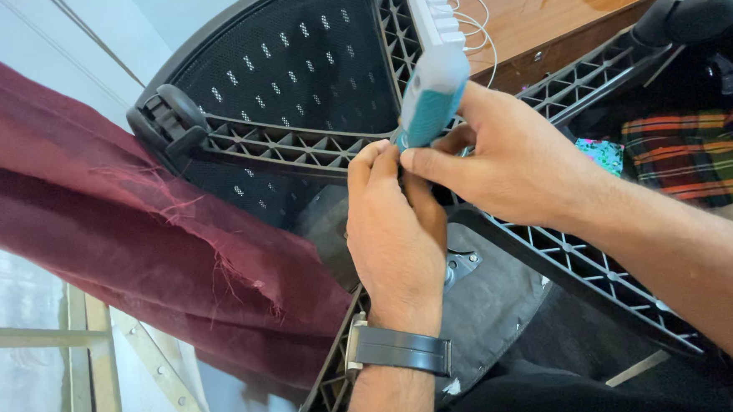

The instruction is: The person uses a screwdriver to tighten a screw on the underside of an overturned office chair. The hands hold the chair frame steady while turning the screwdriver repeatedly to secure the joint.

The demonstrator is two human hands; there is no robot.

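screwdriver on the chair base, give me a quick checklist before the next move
1. Right hand grips the teal screwdriver: ok.
2. Left hand fingers steady the tool's lower end: ok.
3. Tip seated in a screw: cannot tell, hidden behind the fingers.
4. Chair base lies upturned with its ribbed arms exposed: ok.
5. Frayed maroon cloth away from the work spot: not ok, its edge lies against the base.
6. White cables away from the hands: ok.
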